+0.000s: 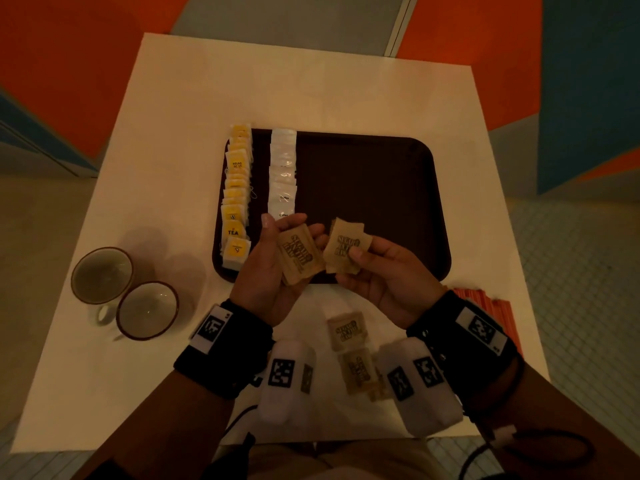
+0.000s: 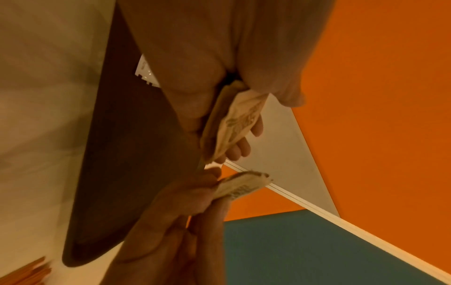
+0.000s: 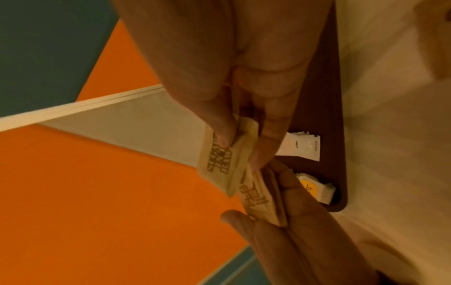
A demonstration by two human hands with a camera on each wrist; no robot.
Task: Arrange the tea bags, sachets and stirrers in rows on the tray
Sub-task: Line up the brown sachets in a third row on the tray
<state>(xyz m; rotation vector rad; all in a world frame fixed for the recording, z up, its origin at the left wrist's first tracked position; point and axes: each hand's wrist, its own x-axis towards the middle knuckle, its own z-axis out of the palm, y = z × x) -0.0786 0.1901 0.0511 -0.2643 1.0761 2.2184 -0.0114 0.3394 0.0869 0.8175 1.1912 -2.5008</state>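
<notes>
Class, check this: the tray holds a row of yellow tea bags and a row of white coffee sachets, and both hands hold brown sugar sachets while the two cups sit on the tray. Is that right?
One detail is wrong: the two cups stand on the table, left of the tray, not on it. The head view shows this. The yellow tea bags and white coffee sachets do lie in rows on the tray, and the left hand and right hand do hold brown sugar sachets.

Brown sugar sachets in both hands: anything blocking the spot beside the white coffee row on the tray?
Nothing visible. The tray is bare right of the white coffee row. Left hand and right hand hold the brown sugar sachets above its near edge.
</notes>
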